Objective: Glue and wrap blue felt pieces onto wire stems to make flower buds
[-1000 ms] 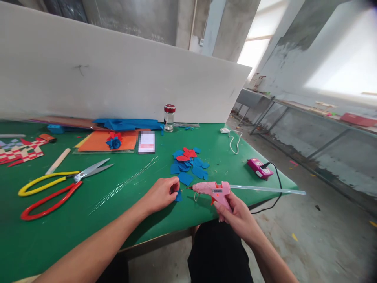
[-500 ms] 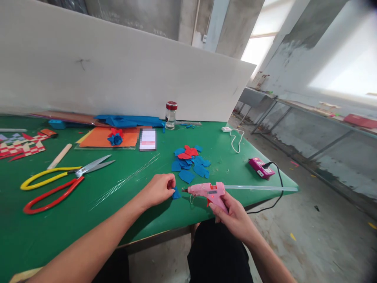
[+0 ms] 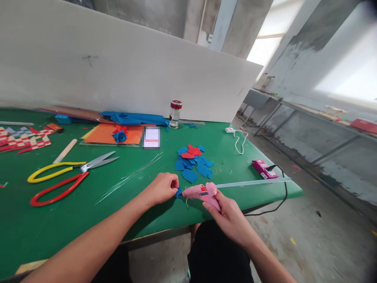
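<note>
My left hand [image 3: 163, 188] is closed in a pinch on a small blue paper petal [image 3: 178, 192], mostly covered by the fingers. My right hand [image 3: 226, 212] grips a pink hot glue gun [image 3: 203, 192] by its handle. The gun's dark nozzle points left and meets the blue petal. A long clear glue stick [image 3: 253, 182] juts out of its back to the right. Just beyond the hands lies a loose pile of blue petals [image 3: 189, 175] with several red petals [image 3: 191, 151] on top.
Large scissors [image 3: 85, 167] lie spread at left, near thin wires [image 3: 129, 179] and a wooden stick [image 3: 65, 151]. Behind are orange paper [image 3: 103, 135], a paper flower [image 3: 119, 136] and a glass jar [image 3: 174, 114]. A purple power strip [image 3: 263, 169] with a black cord sits near the right edge.
The glue gun has moved left, and its nozzle has come from a small gap up to the blue petal. Its back end has tipped slightly upward. The whole view has shifted a little.
</note>
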{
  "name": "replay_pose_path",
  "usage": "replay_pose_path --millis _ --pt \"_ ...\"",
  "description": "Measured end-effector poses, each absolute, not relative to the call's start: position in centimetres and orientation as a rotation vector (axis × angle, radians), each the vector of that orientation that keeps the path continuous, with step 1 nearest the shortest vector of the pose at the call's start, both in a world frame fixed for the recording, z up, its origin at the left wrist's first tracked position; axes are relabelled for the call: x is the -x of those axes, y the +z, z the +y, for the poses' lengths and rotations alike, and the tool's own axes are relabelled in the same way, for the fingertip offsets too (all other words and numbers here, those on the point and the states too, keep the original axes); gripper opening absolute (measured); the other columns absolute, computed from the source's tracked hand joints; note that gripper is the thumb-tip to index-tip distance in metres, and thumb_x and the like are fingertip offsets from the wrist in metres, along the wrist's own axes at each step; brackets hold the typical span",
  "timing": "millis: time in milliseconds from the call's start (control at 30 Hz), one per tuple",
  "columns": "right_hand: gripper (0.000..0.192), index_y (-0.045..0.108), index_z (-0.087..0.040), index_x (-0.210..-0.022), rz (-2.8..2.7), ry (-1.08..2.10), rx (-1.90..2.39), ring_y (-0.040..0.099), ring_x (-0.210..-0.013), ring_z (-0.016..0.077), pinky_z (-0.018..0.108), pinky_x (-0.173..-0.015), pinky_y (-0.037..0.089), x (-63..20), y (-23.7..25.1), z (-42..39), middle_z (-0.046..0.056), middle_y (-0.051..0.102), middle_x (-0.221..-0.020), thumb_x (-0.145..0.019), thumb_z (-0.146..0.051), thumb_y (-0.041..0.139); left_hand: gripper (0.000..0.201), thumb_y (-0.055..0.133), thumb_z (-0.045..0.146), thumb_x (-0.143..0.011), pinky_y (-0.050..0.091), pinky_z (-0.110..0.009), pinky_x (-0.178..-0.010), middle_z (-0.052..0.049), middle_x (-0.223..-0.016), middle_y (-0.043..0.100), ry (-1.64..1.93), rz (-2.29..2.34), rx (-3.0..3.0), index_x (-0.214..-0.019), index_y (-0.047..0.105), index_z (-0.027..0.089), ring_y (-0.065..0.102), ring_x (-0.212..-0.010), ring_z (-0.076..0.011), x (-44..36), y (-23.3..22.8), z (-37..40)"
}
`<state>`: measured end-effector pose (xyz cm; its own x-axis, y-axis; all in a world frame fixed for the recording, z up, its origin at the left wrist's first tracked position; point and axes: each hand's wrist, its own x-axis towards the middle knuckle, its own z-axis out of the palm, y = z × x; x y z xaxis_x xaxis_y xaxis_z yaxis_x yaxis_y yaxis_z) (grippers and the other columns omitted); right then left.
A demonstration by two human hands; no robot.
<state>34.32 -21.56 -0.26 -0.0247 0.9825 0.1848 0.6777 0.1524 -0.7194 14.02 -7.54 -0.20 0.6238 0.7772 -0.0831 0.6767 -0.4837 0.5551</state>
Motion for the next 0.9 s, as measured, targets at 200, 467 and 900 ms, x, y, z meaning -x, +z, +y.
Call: replay_pose_path --millis 200,467,900 --pt "0.028 0.06 -0.02 -0.117 -1.81 0.501 1.594 0.064 -0.095 0.0237 0.03 -0.083 0.048 -34.3 1.0 -21.0 0.009 0.068 -0.108 -0.095 -0.034 0.05 0.013 0.056 0.009 -0.07 0.035 -0.024 -0.058 0.001 -0.068 0.066 0.249 1.111 -2.301 -0.07 0.065 0.018 0.058 -0.065 -0.0139 -14.1 -0.4 -7.5" --pt "0.031 0.059 -0.02 -0.12 -1.848 0.618 1.632 0.065 -0.081 0.0211 0.028 -0.074 0.049 -34.7 1.5 -20.7 0.007 0.071 -0.1 -0.096 -0.037 0.049 0.014 0.057 0.008 -0.069 0.035 -0.024 -0.058 0.001 -0.068 0.065 0.247 1.112 -2.3 -0.07 0.065 0.019 0.057 -0.065 -0.0138 -14.0 -0.4 -7.5" --pt "0.028 0.058 -0.02 -0.118 -1.944 0.541 1.613 0.062 -0.075 0.0216 0.029 -0.067 0.046 -34.7 0.7 -20.6 0.007 0.068 -0.092 -0.097 -0.035 0.046 0.014 0.055 0.008 -0.07 0.035 -0.024 -0.059 0.001 -0.069 0.066 0.254 1.1 -2.312 -0.07 0.065 0.019 0.058 -0.065 -0.0139 -14.0 -0.4 -7.6"
